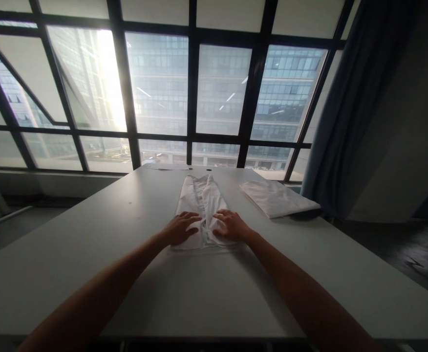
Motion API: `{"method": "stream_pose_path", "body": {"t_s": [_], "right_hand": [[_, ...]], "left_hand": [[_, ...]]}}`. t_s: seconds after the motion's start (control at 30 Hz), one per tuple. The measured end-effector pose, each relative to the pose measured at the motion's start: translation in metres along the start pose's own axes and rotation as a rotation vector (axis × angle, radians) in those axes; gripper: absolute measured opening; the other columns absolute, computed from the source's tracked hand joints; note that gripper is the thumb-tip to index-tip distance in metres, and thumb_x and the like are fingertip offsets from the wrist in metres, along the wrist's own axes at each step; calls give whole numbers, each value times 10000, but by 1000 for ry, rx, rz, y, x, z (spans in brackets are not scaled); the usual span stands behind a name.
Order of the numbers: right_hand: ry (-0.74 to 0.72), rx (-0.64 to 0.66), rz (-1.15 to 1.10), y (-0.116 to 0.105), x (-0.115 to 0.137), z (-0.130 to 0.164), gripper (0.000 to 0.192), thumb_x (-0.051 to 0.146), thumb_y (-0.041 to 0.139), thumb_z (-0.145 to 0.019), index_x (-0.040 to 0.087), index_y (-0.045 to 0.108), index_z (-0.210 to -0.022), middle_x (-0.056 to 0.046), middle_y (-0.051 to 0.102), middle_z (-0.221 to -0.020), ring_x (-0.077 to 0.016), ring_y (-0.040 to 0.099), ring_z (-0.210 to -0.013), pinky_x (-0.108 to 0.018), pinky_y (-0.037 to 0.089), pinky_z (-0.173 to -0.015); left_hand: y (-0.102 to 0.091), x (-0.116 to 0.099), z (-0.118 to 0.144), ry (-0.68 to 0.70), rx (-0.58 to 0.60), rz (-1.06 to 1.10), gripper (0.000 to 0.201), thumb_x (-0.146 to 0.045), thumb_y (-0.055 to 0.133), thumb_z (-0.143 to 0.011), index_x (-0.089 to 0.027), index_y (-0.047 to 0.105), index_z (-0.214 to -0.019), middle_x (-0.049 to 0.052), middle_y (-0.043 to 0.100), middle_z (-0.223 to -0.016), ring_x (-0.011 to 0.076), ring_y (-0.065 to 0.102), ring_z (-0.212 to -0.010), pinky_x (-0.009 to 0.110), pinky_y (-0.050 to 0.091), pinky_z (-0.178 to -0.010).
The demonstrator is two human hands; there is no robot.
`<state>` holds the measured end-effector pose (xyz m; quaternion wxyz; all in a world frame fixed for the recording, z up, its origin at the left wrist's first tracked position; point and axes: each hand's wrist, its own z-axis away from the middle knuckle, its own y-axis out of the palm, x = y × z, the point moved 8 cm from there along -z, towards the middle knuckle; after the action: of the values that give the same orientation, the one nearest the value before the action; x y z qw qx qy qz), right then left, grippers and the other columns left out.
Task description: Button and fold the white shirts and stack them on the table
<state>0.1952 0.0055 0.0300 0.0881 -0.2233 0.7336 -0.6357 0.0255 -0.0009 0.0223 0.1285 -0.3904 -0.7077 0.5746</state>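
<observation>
**Both hands flat on a folded white garment**

Head view: a white garment (pixel 202 205) lies lengthwise in the middle of a pale grey counter (pixel 89 234), folded into a long narrow strip with its two side flaps meeting along a centre seam. The left hand (pixel 180 228) rests palm down on the near left part of the strip, fingers spread loosely and pointing toward the seam. The right hand (pixel 232 225) lies palm down on the near right part, fingers likewise extended and slightly apart, tips close to those of the left hand. Neither hand pinches the cloth; both press on top of it. Both forearms reach in from the near edge of the counter.

Farther off to the right, well apart from the garment, a second folded white cloth (pixel 276 198) lies flat near the counter's right edge. Behind the counter stands a large window with dark frames (pixel 194 88), and a dark curtain (pixel 346 112) hangs at the right.
</observation>
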Motion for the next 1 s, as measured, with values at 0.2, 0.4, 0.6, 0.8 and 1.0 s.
{"method": "stream_pose_path", "body": {"t_s": [0.2, 0.4, 0.6, 0.8, 1.0], "right_hand": [[-14, 292, -57, 31, -13, 9, 819, 652, 460, -908, 203, 258, -1563, -116, 119, -1634, -289, 101, -1505, -499, 83, -1197], [-105, 164, -179, -2, -3, 7, 588, 643, 541, -874, 210, 680, -1246, -113, 622, -1332, -268, 580, -1215, -349, 432, -1025], [-101, 60, -37, 20, -10, -3, 639, 532, 508, -926, 186, 475, -1462, -112, 380, -1550, -264, 339, -1430, -403, 257, -1171], [-208, 69, -139, 8, -6, -2, 490, 581, 611, -843, 215, 742, -1142, -115, 677, -1215, -269, 646, -1059, -366, 478, -931], [-153, -46, -209, -7, 3, 0, 278, 441, 671, -844, 193, 784, -898, -50, 701, -868, -143, 632, -704, -238, 444, -651]], "left_hand": [[29, 6, 4, 16, 266, -77, 676, -586, 413, -957, -245, 328, -1535, 94, 272, -1596, 293, 204, -1486, 479, 185, -1182], [0, 17, -3, -36, 135, 105, 455, -449, 375, -999, -206, 689, -1220, 96, 712, -1189, 224, 668, -1080, 320, 465, -975], [28, 32, -1, -34, 241, -118, 599, -488, 335, -1005, -207, 326, -1534, 94, 247, -1602, 257, 202, -1490, 466, 203, -1187], [17, 29, -11, 10, 264, 15, 474, -447, 362, -1006, -216, 608, -1340, 88, 591, -1385, 260, 529, -1287, 386, 392, -1082], [-3, 28, -58, 134, 159, -153, 305, -252, 555, -928, -257, 710, -1191, 75, 640, -1280, 232, 602, -1102, 324, 465, -938]]}}
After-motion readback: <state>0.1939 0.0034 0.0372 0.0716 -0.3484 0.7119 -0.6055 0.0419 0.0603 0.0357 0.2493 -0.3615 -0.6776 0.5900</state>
